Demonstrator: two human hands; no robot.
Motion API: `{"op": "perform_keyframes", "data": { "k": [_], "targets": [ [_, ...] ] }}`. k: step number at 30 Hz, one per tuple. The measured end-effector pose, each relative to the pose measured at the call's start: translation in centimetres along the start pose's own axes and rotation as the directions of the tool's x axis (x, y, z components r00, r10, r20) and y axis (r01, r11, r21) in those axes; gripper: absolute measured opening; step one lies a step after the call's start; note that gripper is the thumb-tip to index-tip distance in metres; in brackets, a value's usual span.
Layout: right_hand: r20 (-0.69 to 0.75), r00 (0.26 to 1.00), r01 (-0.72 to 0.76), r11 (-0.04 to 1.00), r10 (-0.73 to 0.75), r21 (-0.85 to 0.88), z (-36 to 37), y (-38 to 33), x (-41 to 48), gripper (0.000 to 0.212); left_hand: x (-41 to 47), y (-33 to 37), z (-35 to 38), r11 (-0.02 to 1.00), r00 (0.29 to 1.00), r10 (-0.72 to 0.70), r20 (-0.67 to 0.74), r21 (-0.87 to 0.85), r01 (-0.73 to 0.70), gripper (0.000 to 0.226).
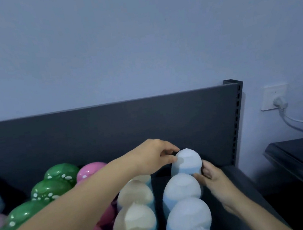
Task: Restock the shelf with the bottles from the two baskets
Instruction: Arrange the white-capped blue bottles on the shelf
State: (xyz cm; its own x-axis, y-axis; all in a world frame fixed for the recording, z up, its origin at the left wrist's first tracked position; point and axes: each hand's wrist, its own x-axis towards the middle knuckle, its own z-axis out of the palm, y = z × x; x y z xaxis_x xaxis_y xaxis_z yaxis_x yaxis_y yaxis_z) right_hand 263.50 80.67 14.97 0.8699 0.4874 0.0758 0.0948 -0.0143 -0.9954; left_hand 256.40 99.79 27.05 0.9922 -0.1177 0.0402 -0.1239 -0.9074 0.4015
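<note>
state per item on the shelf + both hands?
Rearmost blue bottle: upright, held by both hands.
Left hand: fingers on its cap.
Right hand: gripping its side.
Cream bottles: upright, rowed.
Green bottles: upright, rowed.
Wall plug: plugged in.

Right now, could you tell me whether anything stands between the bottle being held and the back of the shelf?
Nothing visible does. Both the left hand and the right hand grip the rearmost bottle, which heads its row just before the shelf's back panel, though the gap behind it is hidden.
</note>
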Motion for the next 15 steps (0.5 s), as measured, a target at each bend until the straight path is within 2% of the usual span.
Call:
{"op": "perform_keyframes", "data": {
  "k": [4, 8, 11, 15],
  "targets": [
    [0.015, 0.997, -0.074, 0.995, 0.073, 0.063, -1.1, -0.4, -0.3, 0.021, 2.1, 0.2, 1.0, 1.0, 0.998, 0.028, 0.056, 0.008, -0.028, 0.036],
    [0.056, 0.984, -0.173, 0.983, 0.169, 0.069, -1.1, -0.4, -0.2, 0.024, 3.6, 0.4, 1.8, 0.998, 0.998, 0.039, 0.058, 0.038, -0.042, 0.038],
    [0.064, 0.971, -0.238, 0.957, 0.23, 0.167, -1.0, -0.7, -0.1, 0.025, 3.9, 0.3, 1.7, 1.0, 0.999, 0.011, 0.041, 0.007, -0.012, 0.034],
    [0.161, 0.943, -0.327, 0.909, 0.293, 0.26, -0.6, -1.5, -0.2, 0.026, 3.2, -0.5, 1.0, 0.999, 0.998, -0.014, 0.062, -0.034, 0.016, 0.031]
  ]
}}
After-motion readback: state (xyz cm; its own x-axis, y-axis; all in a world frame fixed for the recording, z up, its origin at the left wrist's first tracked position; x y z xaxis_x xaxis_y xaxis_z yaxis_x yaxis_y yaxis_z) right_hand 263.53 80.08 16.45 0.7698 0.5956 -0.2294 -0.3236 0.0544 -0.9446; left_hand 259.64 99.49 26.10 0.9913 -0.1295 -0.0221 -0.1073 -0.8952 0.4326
